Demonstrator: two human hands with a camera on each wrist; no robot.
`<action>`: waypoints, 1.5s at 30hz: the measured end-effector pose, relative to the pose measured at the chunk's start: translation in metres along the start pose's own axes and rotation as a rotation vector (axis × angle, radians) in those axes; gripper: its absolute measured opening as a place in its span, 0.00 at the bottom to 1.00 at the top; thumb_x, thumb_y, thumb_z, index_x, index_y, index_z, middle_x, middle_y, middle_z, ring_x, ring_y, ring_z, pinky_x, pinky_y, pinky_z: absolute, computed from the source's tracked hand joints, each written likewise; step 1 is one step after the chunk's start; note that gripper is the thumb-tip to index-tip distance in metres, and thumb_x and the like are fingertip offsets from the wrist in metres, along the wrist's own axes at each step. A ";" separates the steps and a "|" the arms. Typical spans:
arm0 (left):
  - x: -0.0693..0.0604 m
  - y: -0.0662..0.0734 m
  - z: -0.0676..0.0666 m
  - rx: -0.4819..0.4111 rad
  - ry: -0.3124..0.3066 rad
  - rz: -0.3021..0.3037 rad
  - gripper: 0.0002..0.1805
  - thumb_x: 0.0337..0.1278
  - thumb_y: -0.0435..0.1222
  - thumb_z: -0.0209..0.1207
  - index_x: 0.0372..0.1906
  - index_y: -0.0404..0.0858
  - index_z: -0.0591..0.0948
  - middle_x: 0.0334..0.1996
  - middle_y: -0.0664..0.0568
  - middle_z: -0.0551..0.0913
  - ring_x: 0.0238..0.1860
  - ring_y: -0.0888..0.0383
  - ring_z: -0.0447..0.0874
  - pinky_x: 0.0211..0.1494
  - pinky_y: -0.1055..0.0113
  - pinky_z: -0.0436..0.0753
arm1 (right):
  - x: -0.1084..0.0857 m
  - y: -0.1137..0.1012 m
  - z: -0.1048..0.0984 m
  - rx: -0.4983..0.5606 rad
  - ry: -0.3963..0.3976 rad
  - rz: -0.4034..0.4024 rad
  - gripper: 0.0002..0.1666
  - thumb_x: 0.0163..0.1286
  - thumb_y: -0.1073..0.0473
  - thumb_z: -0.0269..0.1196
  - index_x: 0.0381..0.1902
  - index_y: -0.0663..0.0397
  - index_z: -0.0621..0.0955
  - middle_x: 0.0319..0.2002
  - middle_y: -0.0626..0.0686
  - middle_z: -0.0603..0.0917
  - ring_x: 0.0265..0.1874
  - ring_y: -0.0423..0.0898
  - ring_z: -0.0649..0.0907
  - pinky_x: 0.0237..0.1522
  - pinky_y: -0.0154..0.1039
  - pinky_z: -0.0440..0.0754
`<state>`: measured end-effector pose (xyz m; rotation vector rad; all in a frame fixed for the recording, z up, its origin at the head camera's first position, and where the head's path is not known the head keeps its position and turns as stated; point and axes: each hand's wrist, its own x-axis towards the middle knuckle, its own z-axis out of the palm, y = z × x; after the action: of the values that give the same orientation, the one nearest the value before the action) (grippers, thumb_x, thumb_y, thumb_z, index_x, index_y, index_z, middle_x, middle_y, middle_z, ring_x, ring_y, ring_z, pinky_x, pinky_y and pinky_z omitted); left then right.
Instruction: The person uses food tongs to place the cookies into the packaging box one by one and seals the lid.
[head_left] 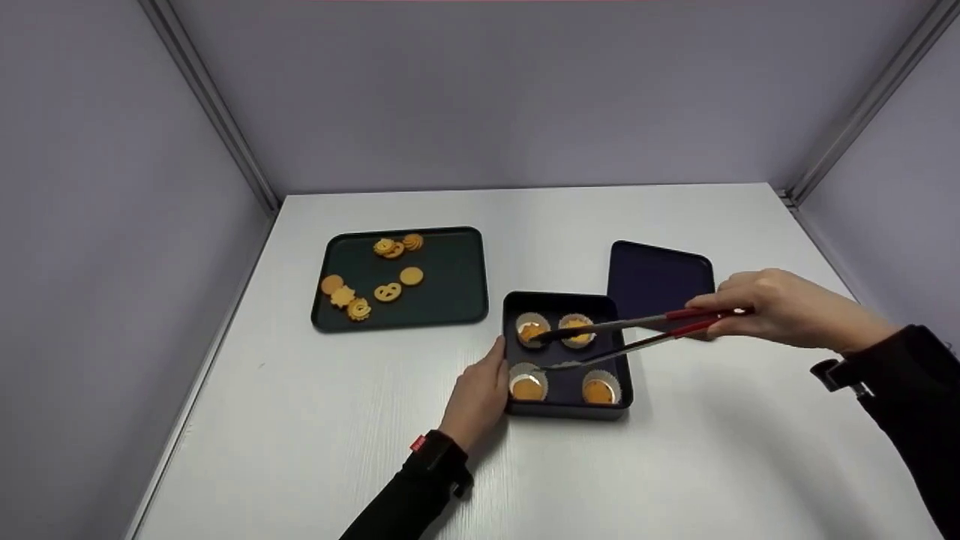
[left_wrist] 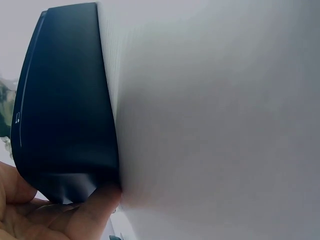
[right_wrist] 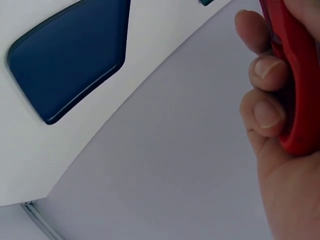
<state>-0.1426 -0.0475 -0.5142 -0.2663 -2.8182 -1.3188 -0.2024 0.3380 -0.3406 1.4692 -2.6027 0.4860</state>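
In the head view, my left hand (head_left: 478, 394) lies along the left wall of a dark square box (head_left: 566, 411), fingers pressed to it; the left wrist view shows the fingers at a corner of this box (left_wrist: 65, 100). Several paper baking cups with cookies stand inside. My right hand (head_left: 780, 309) grips red-handled tongs (head_left: 637, 322), their arms spread over the box. One tip is at the upper-left cup (head_left: 532, 330), by its cookie; the other lies over the rim of the lower-left cup (head_left: 529, 384). Red handles (right_wrist: 302, 90) fill the right fist in the right wrist view.
A dark green tray (head_left: 450, 277) at the back left bears several cookies, among them a pretzel-shaped cookie (head_left: 388, 292) and a round cookie (head_left: 411, 276). Behind the box to the right lies a dark blue lid-like panel (head_left: 652, 277). Grey walls (head_left: 487, 97) enclose the white table.
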 end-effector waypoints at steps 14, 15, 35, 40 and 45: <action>0.000 0.000 0.001 0.014 -0.007 0.007 0.26 0.80 0.35 0.45 0.76 0.30 0.66 0.63 0.36 0.80 0.58 0.41 0.84 0.61 0.48 0.80 | -0.064 0.022 -0.023 0.015 0.155 0.249 0.30 0.51 0.73 0.77 0.53 0.52 0.89 0.32 0.37 0.85 0.25 0.29 0.73 0.25 0.22 0.68; 0.000 0.000 0.001 0.017 -0.006 0.010 0.26 0.80 0.35 0.45 0.75 0.30 0.67 0.62 0.36 0.80 0.58 0.41 0.84 0.61 0.48 0.80 | -0.067 0.023 -0.023 0.019 0.163 0.275 0.29 0.52 0.73 0.76 0.54 0.52 0.89 0.32 0.38 0.86 0.25 0.29 0.74 0.26 0.22 0.69; 0.000 -0.002 0.002 0.036 0.014 0.034 0.26 0.80 0.34 0.47 0.75 0.29 0.68 0.62 0.37 0.81 0.57 0.42 0.85 0.60 0.49 0.81 | -0.103 0.072 0.009 -0.064 0.319 0.903 0.30 0.72 0.49 0.67 0.64 0.63 0.80 0.52 0.76 0.82 0.40 0.59 0.81 0.32 0.27 0.64; 0.000 -0.002 0.002 0.035 0.008 0.025 0.26 0.80 0.35 0.46 0.75 0.30 0.67 0.62 0.37 0.81 0.57 0.41 0.84 0.60 0.49 0.81 | -0.111 0.085 0.021 -0.059 0.239 0.979 0.35 0.77 0.44 0.60 0.66 0.69 0.75 0.51 0.80 0.79 0.41 0.72 0.78 0.35 0.47 0.72; 0.000 0.000 0.000 0.017 -0.006 0.016 0.26 0.81 0.36 0.45 0.76 0.30 0.66 0.63 0.38 0.80 0.58 0.43 0.84 0.61 0.50 0.80 | -0.118 0.094 0.034 -0.059 0.223 0.990 0.35 0.79 0.44 0.57 0.63 0.74 0.73 0.49 0.81 0.79 0.41 0.74 0.78 0.39 0.59 0.73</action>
<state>-0.1422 -0.0473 -0.5142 -0.2917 -2.8244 -1.2928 -0.2185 0.4677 -0.4235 -0.0071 -2.9262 0.5813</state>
